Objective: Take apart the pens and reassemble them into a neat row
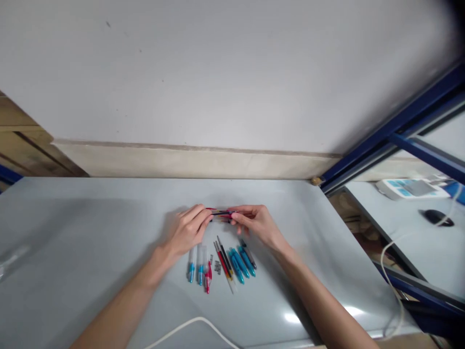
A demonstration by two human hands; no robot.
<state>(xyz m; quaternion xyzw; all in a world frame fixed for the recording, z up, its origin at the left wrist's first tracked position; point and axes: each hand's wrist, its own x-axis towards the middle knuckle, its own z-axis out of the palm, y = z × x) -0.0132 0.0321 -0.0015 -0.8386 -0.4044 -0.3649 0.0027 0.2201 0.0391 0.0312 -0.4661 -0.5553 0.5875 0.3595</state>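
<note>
Refills (220,212) pinched between left hand (187,232) and right hand (256,224), pen barrels (240,262) nearby

A plain workshop or assembly room: grey worktable (90,232), blue steel frame (392,131), bare wall (218,72)

Table (90,232): smooth grey, semi-gloss, glare spots nr front edge. Pen parts (240,264): glossy plastic, blue, red & clear. Held pen (221,213): thin plastic, finish too blurred to tell. Wall (218,72): matt white paint. Ledge (181,162): matt beige, rough-ish. Frame (381,140): blue painted metal. Planks (22,140): bare wood. Cable (189,325): smooth white plastic.
</note>
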